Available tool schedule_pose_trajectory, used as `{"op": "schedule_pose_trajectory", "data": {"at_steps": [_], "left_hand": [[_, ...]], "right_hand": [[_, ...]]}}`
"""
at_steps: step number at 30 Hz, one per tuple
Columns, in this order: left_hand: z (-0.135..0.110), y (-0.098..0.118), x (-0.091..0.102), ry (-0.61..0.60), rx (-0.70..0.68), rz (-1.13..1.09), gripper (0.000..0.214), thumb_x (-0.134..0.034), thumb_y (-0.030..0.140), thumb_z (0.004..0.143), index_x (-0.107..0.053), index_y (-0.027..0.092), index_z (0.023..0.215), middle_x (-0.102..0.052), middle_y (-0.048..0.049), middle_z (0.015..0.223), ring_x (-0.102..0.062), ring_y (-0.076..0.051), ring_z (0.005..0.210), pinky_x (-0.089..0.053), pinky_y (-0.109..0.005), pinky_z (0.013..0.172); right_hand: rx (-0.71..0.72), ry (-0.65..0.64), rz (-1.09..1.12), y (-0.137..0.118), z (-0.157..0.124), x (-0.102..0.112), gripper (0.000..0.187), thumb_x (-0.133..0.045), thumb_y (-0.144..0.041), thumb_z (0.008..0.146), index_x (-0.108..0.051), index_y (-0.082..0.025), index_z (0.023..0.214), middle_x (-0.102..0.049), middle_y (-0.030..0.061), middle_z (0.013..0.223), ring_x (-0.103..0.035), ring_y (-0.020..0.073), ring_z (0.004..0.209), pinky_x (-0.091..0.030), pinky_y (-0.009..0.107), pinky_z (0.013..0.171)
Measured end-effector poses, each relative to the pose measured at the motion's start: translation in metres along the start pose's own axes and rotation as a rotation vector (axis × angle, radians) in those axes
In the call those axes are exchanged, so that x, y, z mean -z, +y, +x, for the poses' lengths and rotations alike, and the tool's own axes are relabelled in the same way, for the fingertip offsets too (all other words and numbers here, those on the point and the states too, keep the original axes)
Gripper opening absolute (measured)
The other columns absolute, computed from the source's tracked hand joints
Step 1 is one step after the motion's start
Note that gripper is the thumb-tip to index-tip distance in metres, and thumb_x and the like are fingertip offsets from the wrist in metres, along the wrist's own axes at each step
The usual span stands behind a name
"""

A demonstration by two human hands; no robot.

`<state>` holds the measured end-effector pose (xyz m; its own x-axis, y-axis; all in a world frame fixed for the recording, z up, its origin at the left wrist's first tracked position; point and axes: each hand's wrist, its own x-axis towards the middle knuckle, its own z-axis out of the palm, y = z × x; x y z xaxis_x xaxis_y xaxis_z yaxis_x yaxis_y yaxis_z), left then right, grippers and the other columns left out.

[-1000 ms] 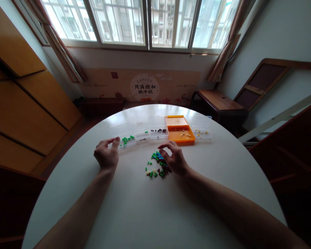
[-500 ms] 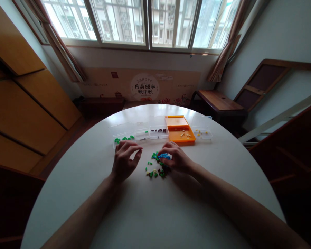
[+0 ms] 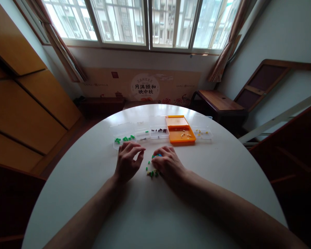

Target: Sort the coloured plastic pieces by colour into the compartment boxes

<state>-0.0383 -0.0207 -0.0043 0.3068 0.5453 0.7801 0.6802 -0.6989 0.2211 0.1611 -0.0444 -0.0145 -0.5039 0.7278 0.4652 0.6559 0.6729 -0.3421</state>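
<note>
As I look in from afar through the head camera, with twelve o'clock straight ahead, small loose bricks [image 3: 152, 174], mostly green, lie heaped on the white table [image 3: 145, 214]. The right hand [image 3: 168, 162] sits at three o'clock, curled over the heap — whether it pinches a brick, I cannot tell. Between nine and ten, I see the left hand [image 3: 128, 160], thumb and forefinger a narrow gap apart. Beyond, open boxes form a row: a clear box [image 3: 115, 145] of green bricks past ten, another of dark pieces [image 3: 161, 130] at twelve, an orange box [image 3: 182, 141] past one. Farther off stands a window [image 3: 123, 24] at twelve.
</note>
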Motion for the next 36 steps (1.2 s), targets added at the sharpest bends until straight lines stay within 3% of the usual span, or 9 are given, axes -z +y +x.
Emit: {"op": "schedule_pose_trajectory", "data": {"at_steps": [9,18,25,36], "left_hand": [[0.001,0.001,0.001,-0.004,-0.008,-0.005,0.010,-0.062,0.013,0.081,-0.067,0.021,0.083,-0.066,-0.0021,0.081,-0.057,-0.020,0.087,-0.045,-0.037,0.080],[0.002,0.003,0.002,-0.031,-0.065,0.007,0.011,-0.061,0.013,0.080,-0.066,0.022,0.084,-0.066,-0.0019,0.083,-0.057,-0.020,0.088,-0.044,-0.037,0.081],[0.003,0.007,0.004,-0.021,-0.140,0.012,0.010,-0.064,0.013,0.080,-0.064,0.022,0.085,-0.066,-0.0012,0.083,-0.057,-0.019,0.088,-0.044,-0.036,0.081],[0.003,0.021,0.006,0.011,-0.172,-0.021,0.010,-0.071,0.020,0.079,-0.063,0.024,0.085,-0.068,0.0007,0.084,-0.059,-0.018,0.089,-0.042,-0.035,0.084]], "right_hand": [[-0.052,-0.020,0.049,0.001,-0.001,-0.002,0.011,-0.057,-0.021,0.090,-0.066,-0.020,0.083,-0.064,0.0070,0.101,-0.050,0.0221,0.097,-0.034,0.040,0.089],[-0.230,0.137,0.568,0.018,0.007,0.005,0.008,-0.056,-0.022,0.088,-0.064,-0.020,0.087,-0.061,0.0056,0.097,-0.057,0.0190,0.097,-0.044,0.035,0.089],[-0.276,0.140,0.799,0.023,0.009,0.006,0.015,-0.055,-0.034,0.089,-0.061,-0.020,0.089,-0.061,0.0056,0.097,-0.059,0.0170,0.090,-0.050,0.031,0.080],[-0.238,0.123,0.787,0.004,0.015,0.008,0.022,-0.054,-0.039,0.089,-0.061,-0.019,0.082,-0.060,0.0062,0.095,-0.059,0.0177,0.090,-0.049,0.031,0.079]]}}
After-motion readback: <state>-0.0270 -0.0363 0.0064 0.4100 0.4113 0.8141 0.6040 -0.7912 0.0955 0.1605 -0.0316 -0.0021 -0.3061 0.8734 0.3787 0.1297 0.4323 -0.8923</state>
